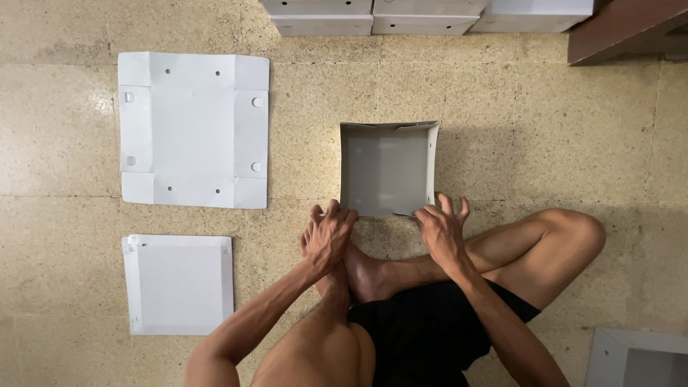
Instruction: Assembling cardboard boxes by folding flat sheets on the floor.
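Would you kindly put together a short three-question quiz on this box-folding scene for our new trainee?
1. True or false: the left hand and the right hand are both at the near edge of the open grey box.
2. Which lies farther from the person: the large flat sheet with creased flaps or the smaller flat sheet?
3. Multiple choice: the stacked white boxes sit A) at the top of the view, B) on the person's lap, C) inside the open box.

Key: 1 true; 2 the large creased sheet; 3 A.
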